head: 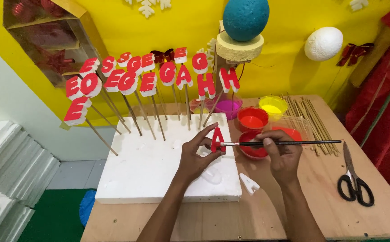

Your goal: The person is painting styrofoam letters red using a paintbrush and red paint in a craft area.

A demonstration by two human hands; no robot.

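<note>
My left hand (196, 154) is pinched shut on a small foam letter (217, 140), thumb under its foot and fingertips on its top edge, holding it upright just above the front right part of the white foam slab (150, 172). My right hand (281, 154) is closed on a thin black paintbrush (289, 143), held level, its tip touching the letter's red face. I judge the letter to be almost weightless, crumbly and easy to dent, and the wet face would smear, so the bare edges are the place to grip it, and lightly. Under my right hand sits a pot of red paint (252, 151), with another red pot (252, 118) and yellow and pink ones behind. An unpainted white letter (249, 183) lies on the table (257, 215) beside the slab. Finished red letters on sticks (148, 84) stand stuck in the slab's far edge. Spare bamboo sticks (313, 121) and scissors (354, 181) lie to the right.
</note>
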